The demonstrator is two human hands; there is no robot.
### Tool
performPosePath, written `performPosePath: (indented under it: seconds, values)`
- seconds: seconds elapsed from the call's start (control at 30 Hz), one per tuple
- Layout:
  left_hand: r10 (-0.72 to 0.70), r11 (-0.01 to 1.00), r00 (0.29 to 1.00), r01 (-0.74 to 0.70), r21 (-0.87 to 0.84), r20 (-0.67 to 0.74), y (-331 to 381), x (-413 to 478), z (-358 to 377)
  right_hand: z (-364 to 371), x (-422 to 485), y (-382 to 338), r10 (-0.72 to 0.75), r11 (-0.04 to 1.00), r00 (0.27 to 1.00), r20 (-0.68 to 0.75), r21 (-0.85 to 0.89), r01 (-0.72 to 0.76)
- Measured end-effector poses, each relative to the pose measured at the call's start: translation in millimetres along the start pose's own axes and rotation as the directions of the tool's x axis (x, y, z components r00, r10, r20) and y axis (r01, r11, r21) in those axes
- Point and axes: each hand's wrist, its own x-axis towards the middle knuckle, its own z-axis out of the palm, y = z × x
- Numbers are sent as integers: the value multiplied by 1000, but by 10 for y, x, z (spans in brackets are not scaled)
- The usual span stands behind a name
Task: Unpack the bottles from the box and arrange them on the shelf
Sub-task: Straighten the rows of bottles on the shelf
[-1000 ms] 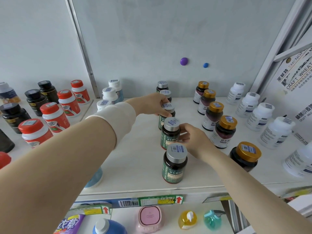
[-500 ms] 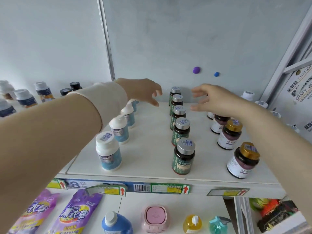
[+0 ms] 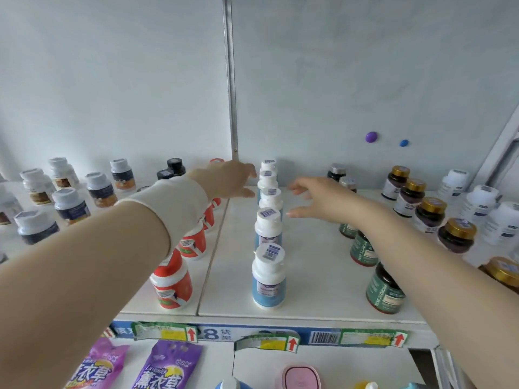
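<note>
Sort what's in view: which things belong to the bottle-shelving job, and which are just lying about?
Job: blue-label bottle row, green-label bottles, shelf, left hand and right hand, both open beside the row.
Lying about: lavender pouches, pink container, purple magnet.

A white shelf [image 3: 317,276] carries upright bottles in rows running front to back. In the middle stands a single-file row of five white-capped blue-labelled bottles [image 3: 268,276]. Just left are red-and-white bottles [image 3: 171,282], and further left white-capped dark-labelled bottles [image 3: 71,204]. To the right come dark green bottles [image 3: 386,290], then gold-capped dark bottles [image 3: 456,234], then all-white bottles [image 3: 502,223].
</note>
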Motion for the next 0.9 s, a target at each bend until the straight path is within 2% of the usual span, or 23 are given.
performPosePath:
  seconds: [0.1,0.23,0.4,0.6,0.9]
  values:
    - [26,957,1000,-29,-288,-16,-60,80,102,246,23,-39,38,986,999,-18,163,-34]
    - [81,891,996,-55,-451,38,-30,158,241,491,1,8,112,937,993,-32,335,-94]
    - [118,875,992,-78,-478,53,29,249,354,719,19,115,154,870,988,-4,475,-134]
    - [122,874,991,-79,-479,58,58,329,377,855,118,101,126,811,992,-24,578,-89]
    - [134,870,990,-103,-483,30,-27,373,380,880,138,90,101,819,993,-59,572,-49]
